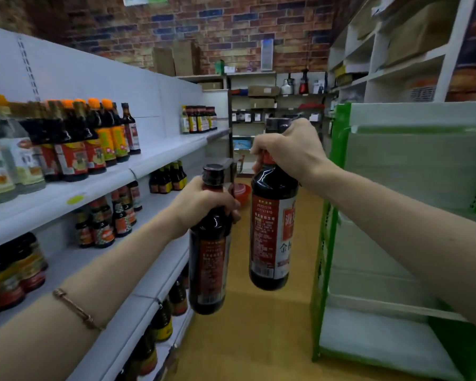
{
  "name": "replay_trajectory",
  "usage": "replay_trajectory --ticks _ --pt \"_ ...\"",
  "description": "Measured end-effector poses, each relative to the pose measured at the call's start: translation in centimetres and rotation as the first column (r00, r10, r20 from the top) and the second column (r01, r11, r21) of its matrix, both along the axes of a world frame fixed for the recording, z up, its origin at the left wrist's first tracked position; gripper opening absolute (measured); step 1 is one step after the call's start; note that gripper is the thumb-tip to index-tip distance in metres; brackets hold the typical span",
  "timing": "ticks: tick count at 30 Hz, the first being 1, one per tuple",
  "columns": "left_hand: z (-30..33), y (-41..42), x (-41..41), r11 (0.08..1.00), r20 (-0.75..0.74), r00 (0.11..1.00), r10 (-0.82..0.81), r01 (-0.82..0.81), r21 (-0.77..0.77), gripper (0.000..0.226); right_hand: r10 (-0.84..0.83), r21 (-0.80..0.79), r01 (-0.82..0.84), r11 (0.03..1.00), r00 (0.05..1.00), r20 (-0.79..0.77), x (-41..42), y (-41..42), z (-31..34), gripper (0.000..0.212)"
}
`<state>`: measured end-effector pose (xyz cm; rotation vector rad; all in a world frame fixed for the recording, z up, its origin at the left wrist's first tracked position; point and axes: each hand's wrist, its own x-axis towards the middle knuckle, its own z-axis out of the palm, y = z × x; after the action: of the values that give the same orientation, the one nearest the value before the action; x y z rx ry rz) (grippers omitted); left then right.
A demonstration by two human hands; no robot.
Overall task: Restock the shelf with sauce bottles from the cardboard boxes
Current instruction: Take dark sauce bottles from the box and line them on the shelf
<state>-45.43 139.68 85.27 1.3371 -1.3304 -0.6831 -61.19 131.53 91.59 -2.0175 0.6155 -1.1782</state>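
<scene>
1. Up in the aisle, the left hand [204, 204] has its fingers wrapped round the neck of a dark glass bottle [208, 259], which hangs upright just off the front edge of the white shelf [154, 163].
2. Its label is red-brown with small pale print too blurred to read; the cap is black and round.
3. The right hand [289, 149] grips the neck of a second bottle [272, 229], fingers curled tight, holding it higher and just beside the first, the two not touching.
4. That bottle's label has a red panel with a printed date reading roughly "2025 12 16", lines of fine text, a barcode at the bottom, and a white panel with large Chinese characters, partly turned out of sight.
5. Both bottles are glossy, cylindrical, with rounded shoulders and narrow necks.
6. On the shelf stand rows of bottles [94, 138] with orange caps and yellow, red and green labels; writing unreadable.
7. A thin gold-coloured bracelet [77, 309] sits on the left forearm.
8. A green-framed rack [338, 149] stands to the right, over a yellow-brown floor [259, 339].
</scene>
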Motion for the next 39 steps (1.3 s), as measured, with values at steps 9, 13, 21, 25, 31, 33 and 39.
replay_trajectory --ticks 9,13,21,25,31,33,39 --pt "1.9 -15.8 6.8 0.984 -0.046 0.985 0.167 -0.170 -0.060 0.025 0.124 -0.015 -0.124 0.992 0.992 0.005 8.8 -17.9 1.6 0.017" --pt "2.0 -21.3 11.5 0.977 -0.096 0.975 0.202 -0.208 -0.052 0.024 0.174 -0.004 -0.174 0.985 0.984 0.020 13.7 -24.3 1.3 0.018" --pt "3.5 -33.0 23.0 0.973 -0.088 0.976 0.198 -0.206 -0.100 0.022 0.206 -0.016 -0.205 0.979 0.978 0.041 25.9 -36.2 2.7 0.028" --pt "5.4 -38.1 29.1 0.959 -0.059 0.970 0.235 -0.241 -0.151 0.021 0.238 -0.071 -0.235 0.969 0.971 0.033 32.5 -41.0 4.5 0.025" --pt "6.8 -43.0 37.1 0.938 -0.027 0.949 0.315 -0.316 -0.144 0.025 0.308 -0.069 -0.305 0.950 0.951 0.041 41.8 -46.8 5.6 0.021" --pt "6.8 -44.3 39.7 0.925 -0.014 0.937 0.350 -0.348 -0.150 0.019 0.351 -0.064 -0.348 0.935 0.935 0.057 45.0 -48.6 5.5 0.020" --pt "6.8 -48.4 46.9 0.847 -0.050 0.860 0.508 -0.509 -0.154 0.018 0.542 -0.056 -0.539 0.840 0.839 0.047 54.5 -54.3 5.6 0.018"
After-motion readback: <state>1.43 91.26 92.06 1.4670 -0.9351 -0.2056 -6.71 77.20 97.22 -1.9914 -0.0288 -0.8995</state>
